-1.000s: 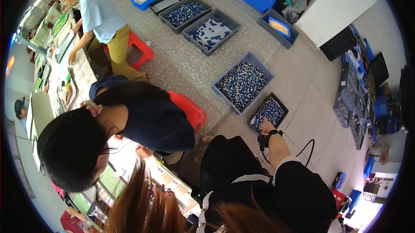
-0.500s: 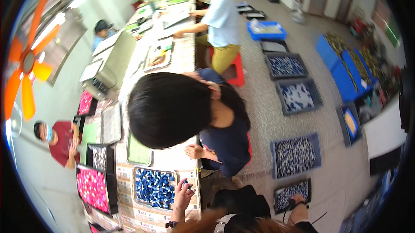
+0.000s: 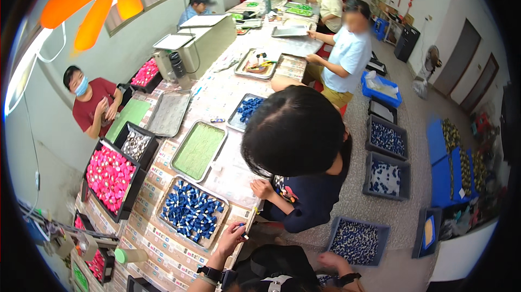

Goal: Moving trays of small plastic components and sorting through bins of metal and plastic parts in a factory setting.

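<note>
My left hand (image 3: 231, 239) is at the table's near edge, its fingers closed on a small blue piece with a white end (image 3: 245, 234). Just left of it lies a metal tray (image 3: 159, 212) heaped with blue pieces (image 3: 191, 209) of the same kind. My right hand (image 3: 332, 261) is low on the right, blurred, above a dark bin of small blue-and-white pieces (image 3: 326, 279) that is mostly cut off from sight. Whether those fingers hold anything does not show.
A co-worker (image 3: 304, 194) sits close ahead, a hand resting on the table edge. Beyond my tray is a green-lined tray (image 3: 199, 151); to its left stands a black crate of pink pieces (image 3: 111, 178). A grey bin (image 3: 358, 240) stands on the floor at right.
The view has swung left and up, so the table and co-workers appear shifted right. My left hand stays beside the blue pieces' tray; my right hand is lower in view.
</note>
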{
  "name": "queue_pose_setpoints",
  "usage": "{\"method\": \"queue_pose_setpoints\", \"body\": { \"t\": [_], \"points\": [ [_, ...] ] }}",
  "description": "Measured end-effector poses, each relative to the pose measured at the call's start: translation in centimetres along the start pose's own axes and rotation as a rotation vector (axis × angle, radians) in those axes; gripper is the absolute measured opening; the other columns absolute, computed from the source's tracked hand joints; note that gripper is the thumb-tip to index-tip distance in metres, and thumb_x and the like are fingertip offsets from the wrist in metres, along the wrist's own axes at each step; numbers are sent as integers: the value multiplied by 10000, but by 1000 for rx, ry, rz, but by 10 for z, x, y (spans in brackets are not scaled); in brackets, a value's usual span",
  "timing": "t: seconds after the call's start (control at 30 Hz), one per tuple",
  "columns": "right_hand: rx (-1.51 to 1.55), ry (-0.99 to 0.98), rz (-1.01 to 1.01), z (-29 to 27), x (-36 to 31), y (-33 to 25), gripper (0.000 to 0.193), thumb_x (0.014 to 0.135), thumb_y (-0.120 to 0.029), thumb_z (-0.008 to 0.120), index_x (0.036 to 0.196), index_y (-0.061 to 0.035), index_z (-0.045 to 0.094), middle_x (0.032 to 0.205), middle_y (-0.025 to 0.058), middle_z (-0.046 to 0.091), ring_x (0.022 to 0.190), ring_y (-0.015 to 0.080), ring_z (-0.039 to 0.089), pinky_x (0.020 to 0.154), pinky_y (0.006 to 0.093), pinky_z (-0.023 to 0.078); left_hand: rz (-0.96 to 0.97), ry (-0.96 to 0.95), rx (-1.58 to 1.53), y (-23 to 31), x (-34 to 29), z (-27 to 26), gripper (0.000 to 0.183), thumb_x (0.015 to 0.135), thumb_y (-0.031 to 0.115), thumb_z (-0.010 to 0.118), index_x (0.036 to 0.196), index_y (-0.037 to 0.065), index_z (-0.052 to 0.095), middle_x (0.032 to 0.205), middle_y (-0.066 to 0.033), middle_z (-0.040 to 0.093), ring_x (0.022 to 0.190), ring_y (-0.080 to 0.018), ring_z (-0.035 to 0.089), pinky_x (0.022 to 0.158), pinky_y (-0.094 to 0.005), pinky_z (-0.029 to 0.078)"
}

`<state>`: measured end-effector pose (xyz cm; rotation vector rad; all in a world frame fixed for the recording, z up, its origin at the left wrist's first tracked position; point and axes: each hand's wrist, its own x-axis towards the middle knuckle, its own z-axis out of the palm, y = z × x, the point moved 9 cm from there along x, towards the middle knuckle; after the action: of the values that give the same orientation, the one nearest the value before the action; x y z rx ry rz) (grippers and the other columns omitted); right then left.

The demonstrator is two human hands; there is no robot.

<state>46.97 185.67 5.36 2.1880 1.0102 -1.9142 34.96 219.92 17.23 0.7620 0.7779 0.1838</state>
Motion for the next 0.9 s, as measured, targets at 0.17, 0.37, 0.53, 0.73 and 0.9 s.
{"method": "queue_pose_setpoints", "body": {
  "t": [0.17,0.37,0.53,0.73,0.9],
  "points": [
    [273,561,-562,-117,-69,-189,255,800,-238,500,961,-44,532,735,74,569,674,156,540,591,279,432,29,-109,176,7,-2,21,276,773,222,577,979,66,481,800,-12,524,640,-61,488,559,-189,416],
    [448,549,-859,-148,-89,-308,408,727,-84,587,1109,-47,448,909,70,496,692,105,520,586,224,428,61,-186,111,15,-18,44,241,819,291,504,928,76,483,769,22,475,640,-49,441,553,-182,391],
    [451,612,-862,-149,-76,-342,265,733,-8,531,998,-15,533,780,62,517,687,119,530,589,218,431,102,-164,-77,30,-27,24,302,807,304,523,993,73,466,836,2,528,655,-43,469,548,-173,402],
    [472,406,-932,-141,-61,-389,264,763,-3,501,1027,-2,500,858,48,523,659,72,507,561,187,413,102,-253,-284,36,-39,-5,467,794,275,549,1171,100,338,814,3,492,665,-65,467,557,-189,400],
    [719,39,-708,-114,-22,-391,207,768,-9,508,973,17,512,867,64,567,767,90,548,651,212,440,71,-351,-409,49,-49,-19,556,816,341,494,1260,123,242,733,-10,453,627,-96,455,564,-201,381]
  ]
}}
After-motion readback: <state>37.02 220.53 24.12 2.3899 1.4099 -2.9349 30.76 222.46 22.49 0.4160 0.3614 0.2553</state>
